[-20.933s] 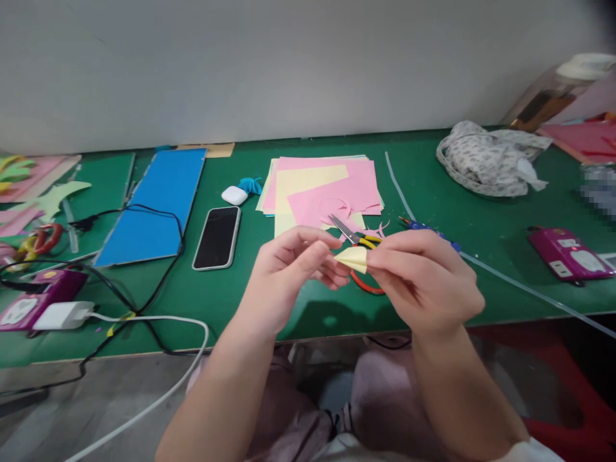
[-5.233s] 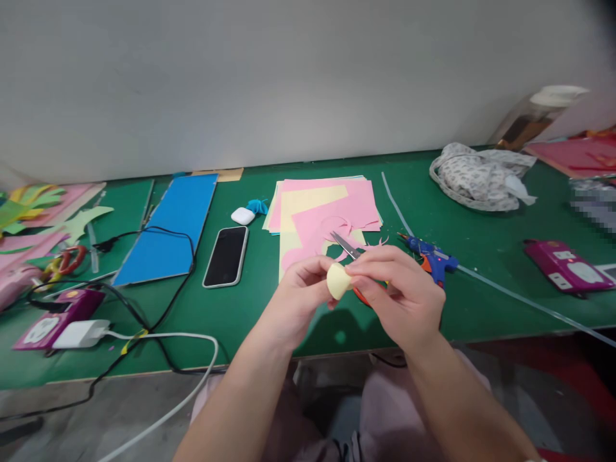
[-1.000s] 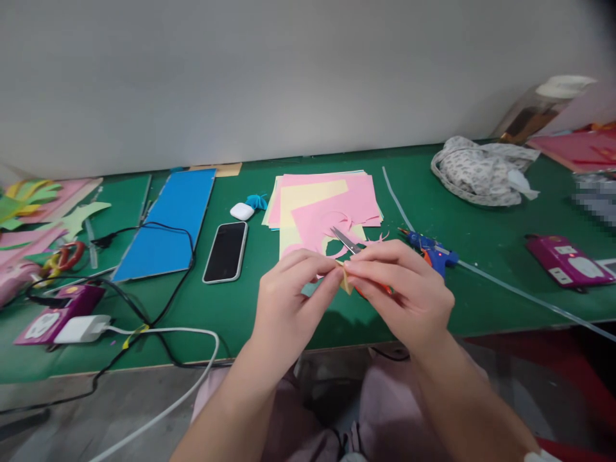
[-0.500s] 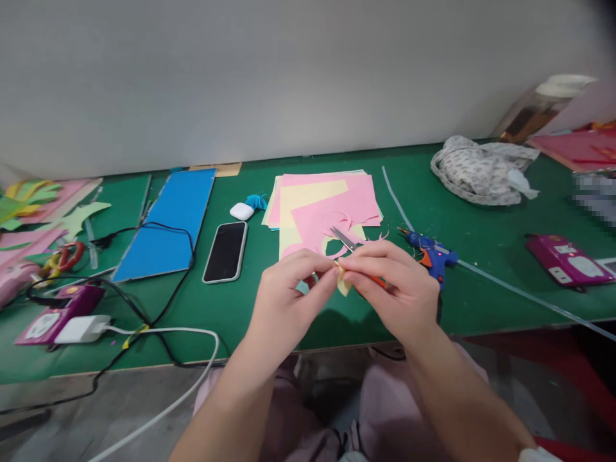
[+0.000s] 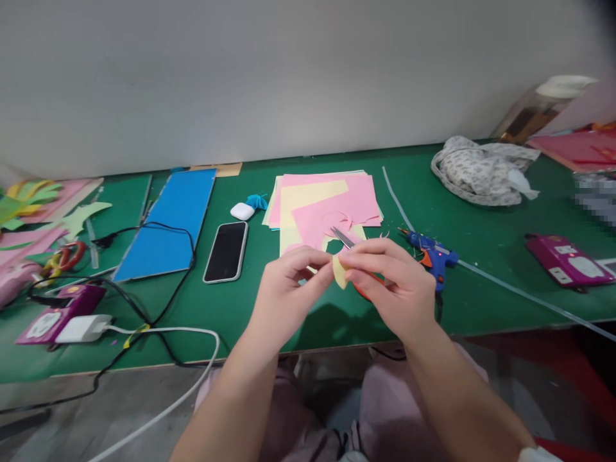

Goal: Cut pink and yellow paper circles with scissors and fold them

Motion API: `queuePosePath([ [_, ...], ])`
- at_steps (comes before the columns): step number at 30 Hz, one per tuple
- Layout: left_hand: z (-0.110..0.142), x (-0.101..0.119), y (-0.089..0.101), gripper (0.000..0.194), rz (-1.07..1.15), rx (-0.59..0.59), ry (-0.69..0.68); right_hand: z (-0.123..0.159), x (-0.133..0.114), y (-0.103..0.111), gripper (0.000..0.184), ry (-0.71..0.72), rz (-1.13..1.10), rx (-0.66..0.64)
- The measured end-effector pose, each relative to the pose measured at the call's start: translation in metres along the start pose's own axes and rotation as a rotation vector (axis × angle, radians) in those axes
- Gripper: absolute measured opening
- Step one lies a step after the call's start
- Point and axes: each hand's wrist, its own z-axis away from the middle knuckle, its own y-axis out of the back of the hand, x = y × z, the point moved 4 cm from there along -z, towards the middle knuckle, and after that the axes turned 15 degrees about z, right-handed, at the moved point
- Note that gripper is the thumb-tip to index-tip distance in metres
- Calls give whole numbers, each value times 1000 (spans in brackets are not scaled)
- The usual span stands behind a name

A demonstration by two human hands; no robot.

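A small piece of yellow paper point(image 5: 339, 272) is pinched between my two hands above the front of the table. My left hand point(image 5: 291, 289) holds its left edge between thumb and fingers. On the other side my right hand point(image 5: 397, 282) grips it the same way, fingers closed. Beyond the hands lie scissors point(image 5: 342, 237), blades pointing away over the paper; their orange-red handle is mostly hidden under my right hand. Pink paper point(image 5: 308, 221) and yellow paper point(image 5: 289, 202) are stacked behind, with cut scraps on top.
To the right sits a blue glue gun point(image 5: 436, 256) with a clear glue stick. A phone point(image 5: 226, 252), a white case point(image 5: 242, 211) and a blue board point(image 5: 168, 224) lie left. Black and white cables point(image 5: 202, 332) cross a purple power strip point(image 5: 62, 314). A cloth bundle point(image 5: 476, 170) rests at back right.
The yellow piece has turned between my fingers and now shows a wider, curved face. Both hands have shifted only slightly, and more of the orange-red scissor handle shows.
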Motion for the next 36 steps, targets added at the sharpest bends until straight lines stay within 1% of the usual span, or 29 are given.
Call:
queuePosePath([
  [4,0,-1,-1,7,28,33,-10,-1,-2,0,22,-16,-41,-7],
  [8,0,-1,-2,7,42,29,-19,-1,-1,-1,22,-61,-80,-21],
  [15,1,-1,1,9,78,110,15,1,8,-1,38,-90,-145,-30],
  [18,2,-4,1,11,200,126,79,1,8,-2,39,-90,-139,-34],
  [23,3,-16,-5,13,418,104,237,0,5,-1,35,-71,-131,-17],
  [27,3,-19,-8,12,486,77,300,1,6,-2,31,-74,-128,-12],
  [30,2,-16,-7,10,446,84,283,1,8,-2,31,-71,-122,-18],
  [32,2,-13,-5,9,363,109,237,1,9,-1,31,-72,-106,-17],
  [34,2,-8,-2,8,214,136,152,-1,10,1,29,-75,-80,-15],
  [36,3,-1,-1,8,34,145,33,-2,9,2,26,-70,-50,-12],
])
